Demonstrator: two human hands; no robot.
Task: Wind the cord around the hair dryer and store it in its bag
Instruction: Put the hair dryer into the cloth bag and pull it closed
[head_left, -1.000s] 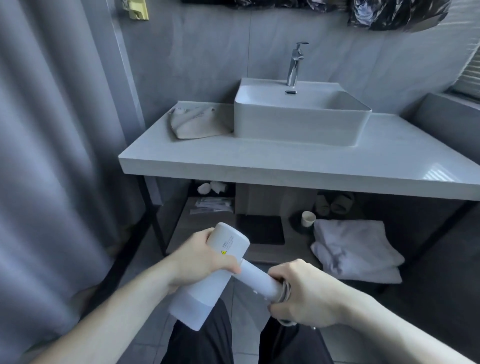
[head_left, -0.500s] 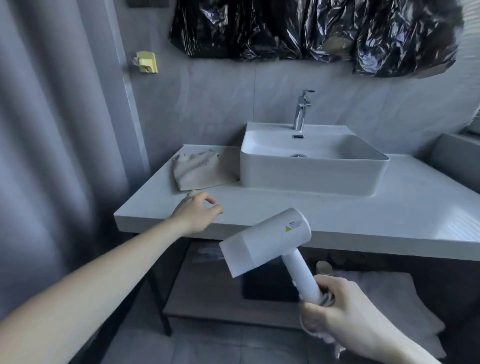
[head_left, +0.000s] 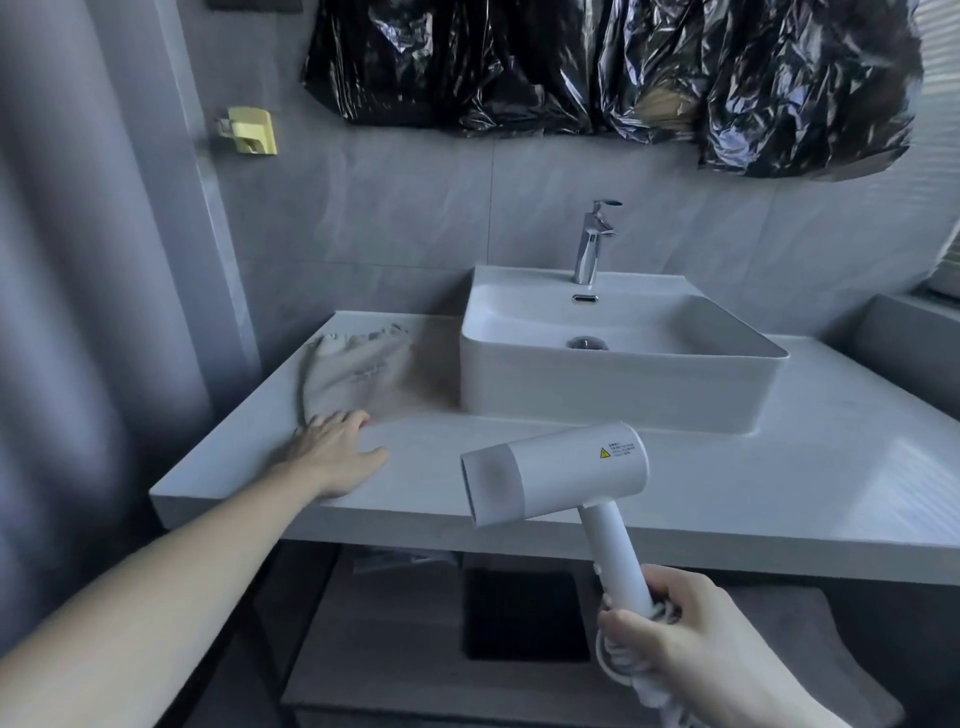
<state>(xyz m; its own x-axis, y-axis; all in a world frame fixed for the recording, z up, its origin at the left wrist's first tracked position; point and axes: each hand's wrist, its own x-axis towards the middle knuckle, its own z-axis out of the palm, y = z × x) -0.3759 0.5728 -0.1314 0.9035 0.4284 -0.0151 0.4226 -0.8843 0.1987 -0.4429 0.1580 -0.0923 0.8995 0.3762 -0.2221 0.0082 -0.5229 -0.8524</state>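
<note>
My right hand (head_left: 691, 639) grips the handle of the white hair dryer (head_left: 558, 470), with the wound cord (head_left: 618, 667) bunched under my fingers. The dryer's barrel points left, in front of the counter edge. A beige cloth bag (head_left: 363, 366) lies flat on the counter, left of the sink. My left hand (head_left: 337, 447) stretches over the counter with fingers spread, its fingertips at the bag's near edge; it holds nothing.
A white basin (head_left: 623, 384) with a chrome faucet (head_left: 592, 244) sits on the white counter (head_left: 727, 478). Black plastic (head_left: 623, 73) covers the wall above. A grey curtain (head_left: 78, 312) hangs at left. A lower shelf (head_left: 374, 634) lies beneath the counter.
My left hand let go of the dryer and reached forward to the bag's edge. The right hand raised the dryer by its handle. The view tilted upward.
</note>
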